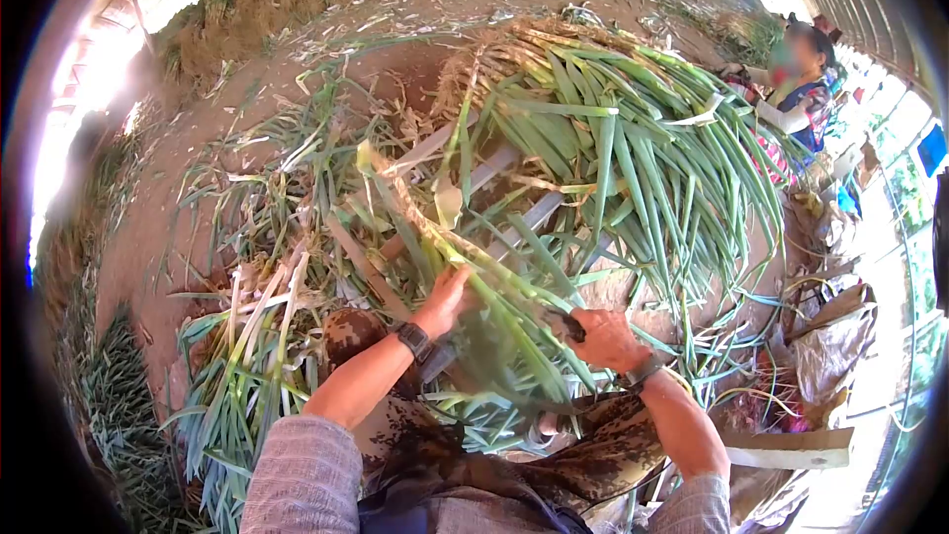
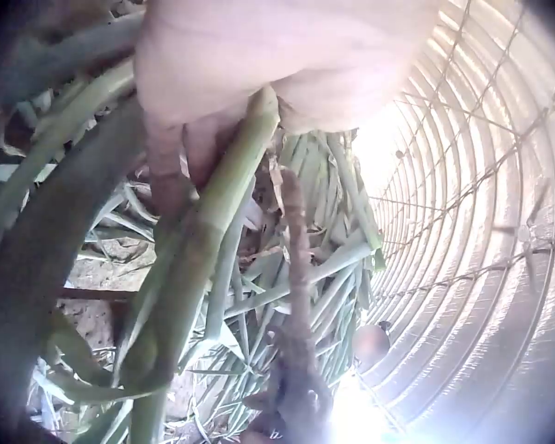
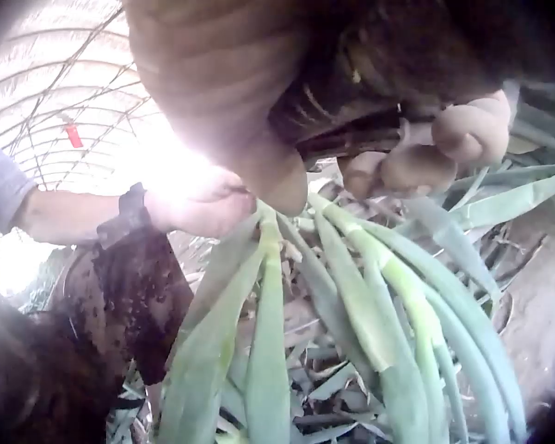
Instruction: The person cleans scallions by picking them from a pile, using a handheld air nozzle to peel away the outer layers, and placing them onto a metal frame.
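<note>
Several long green onions (image 1: 494, 282) slant across my lap, with roots toward the upper left and leaves hanging lower right. My left hand (image 1: 447, 299) grips them around the stalks; in the left wrist view a thick green onion stalk (image 2: 203, 231) passes under the palm. My right hand (image 1: 608, 341) is beside the leaves, its fingers curled round a dark handle-like object (image 3: 351, 111). What that object is, I cannot tell. Leaves (image 3: 361, 314) fan out below the right hand in the right wrist view.
A big heap of green onions (image 1: 633, 148) lies ahead. Another bundle (image 1: 247, 356) rests at my left, with loose trimmings (image 1: 287, 168) scattered around. A person (image 1: 801, 89) sits at the far right. A wooden board (image 1: 791, 448) and sacking (image 1: 835, 336) lie at the right.
</note>
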{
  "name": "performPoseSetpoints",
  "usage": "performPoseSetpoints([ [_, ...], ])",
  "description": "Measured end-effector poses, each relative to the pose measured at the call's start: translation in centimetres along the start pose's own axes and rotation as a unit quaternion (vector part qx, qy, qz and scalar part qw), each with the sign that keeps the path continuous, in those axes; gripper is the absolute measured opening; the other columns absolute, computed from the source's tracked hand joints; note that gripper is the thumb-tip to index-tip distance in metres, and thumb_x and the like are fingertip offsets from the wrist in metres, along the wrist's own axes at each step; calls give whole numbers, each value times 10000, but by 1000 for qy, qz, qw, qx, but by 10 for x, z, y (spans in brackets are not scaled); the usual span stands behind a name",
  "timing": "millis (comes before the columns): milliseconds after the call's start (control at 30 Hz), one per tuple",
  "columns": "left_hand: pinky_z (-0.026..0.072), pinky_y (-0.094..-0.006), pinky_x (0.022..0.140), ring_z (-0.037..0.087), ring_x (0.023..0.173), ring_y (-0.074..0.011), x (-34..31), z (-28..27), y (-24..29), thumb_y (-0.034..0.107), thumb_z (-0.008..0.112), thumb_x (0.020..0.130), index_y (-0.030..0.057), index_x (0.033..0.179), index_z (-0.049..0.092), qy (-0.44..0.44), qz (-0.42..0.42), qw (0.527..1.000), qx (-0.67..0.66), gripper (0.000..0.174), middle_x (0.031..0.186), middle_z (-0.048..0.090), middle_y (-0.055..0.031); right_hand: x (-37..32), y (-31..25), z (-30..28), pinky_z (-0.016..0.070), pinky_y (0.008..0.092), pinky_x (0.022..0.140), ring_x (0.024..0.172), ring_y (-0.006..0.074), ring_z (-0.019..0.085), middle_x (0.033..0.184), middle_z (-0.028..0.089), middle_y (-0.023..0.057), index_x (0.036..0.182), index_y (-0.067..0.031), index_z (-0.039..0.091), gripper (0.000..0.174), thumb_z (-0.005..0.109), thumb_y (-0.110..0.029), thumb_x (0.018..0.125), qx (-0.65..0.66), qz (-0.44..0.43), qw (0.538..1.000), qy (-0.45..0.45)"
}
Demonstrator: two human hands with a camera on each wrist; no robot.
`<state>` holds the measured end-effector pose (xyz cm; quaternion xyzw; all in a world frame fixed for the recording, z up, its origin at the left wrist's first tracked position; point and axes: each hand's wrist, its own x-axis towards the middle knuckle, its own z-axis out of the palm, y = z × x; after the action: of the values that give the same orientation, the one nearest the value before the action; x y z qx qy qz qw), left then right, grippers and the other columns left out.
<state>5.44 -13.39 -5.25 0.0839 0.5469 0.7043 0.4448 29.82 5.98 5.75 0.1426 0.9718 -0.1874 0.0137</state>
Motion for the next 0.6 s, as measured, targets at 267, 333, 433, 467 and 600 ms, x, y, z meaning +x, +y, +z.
performPoseSetpoints([
  [267, 555, -454, 805, 654, 965, -265, -4, 5, 1, 387, 426, 1048, 78, 1222, 523, -4, 31, 989, -145, 367, 1095, 650, -100, 17, -20, 10, 508, 541, 762, 831, 428, 659, 862, 682, 231, 1013, -60, 658, 365, 633, -384, 847, -5, -2, 1000, -23],
  [333, 544, -474, 840, 654, 1020, -273, -2, 6, -1, 397, 444, 1042, 66, 1245, 509, -10, 51, 988, -144, 394, 1148, 641, -96, 22, -26, 8, 514, 534, 771, 817, 432, 662, 841, 688, 221, 1029, -75, 669, 383, 630, -411, 850, 4, 5, 1000, -7],
  [433, 567, -453, 782, 671, 952, -242, 0, 6, -15, 319, 528, 1019, 68, 1209, 520, 64, 117, 988, -75, 315, 1086, 652, -70, 29, -24, -1, 518, 531, 782, 832, 427, 666, 840, 691, 220, 1049, -81, 669, 410, 615, -442, 864, 17, 35, 999, -20],
  [467, 577, -440, 750, 674, 927, -231, 3, 3, -17, 287, 556, 1007, 65, 1193, 527, 69, 109, 988, -81, 291, 1062, 652, -68, 26, -19, 6, 523, 526, 792, 840, 420, 669, 841, 694, 218, 1062, -90, 672, 415, 619, -446, 858, -44, -10, 999, 9],
  [600, 594, -398, 683, 684, 847, -204, 25, -18, -39, 250, 602, 987, 52, 1158, 545, 91, 118, 987, -58, 267, 1021, 652, -68, 23, -25, 2, 524, 526, 793, 841, 414, 670, 847, 694, 218, 1061, -93, 678, 421, 627, -452, 847, -19, 19, 998, -49],
])
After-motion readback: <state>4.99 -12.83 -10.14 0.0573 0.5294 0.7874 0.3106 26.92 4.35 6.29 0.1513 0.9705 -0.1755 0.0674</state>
